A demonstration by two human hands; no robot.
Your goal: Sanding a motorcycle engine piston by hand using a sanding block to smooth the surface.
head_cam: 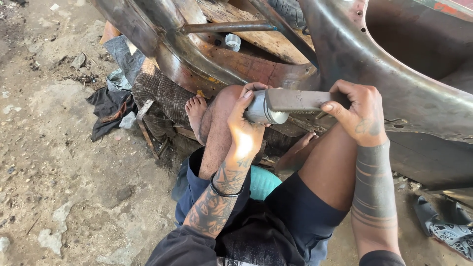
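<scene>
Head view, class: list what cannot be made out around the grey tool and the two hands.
- Grey tool: its right end, hidden under the right hand.
- Left hand: its palm side, turned away against the tool.
- Metal body panel: cut off by the top and right edges.

Grey metal tool (290, 102) matt, worn; curved metal panel (419, 98) rusty, dull; ground (64, 162) rough, dusty concrete.
</scene>
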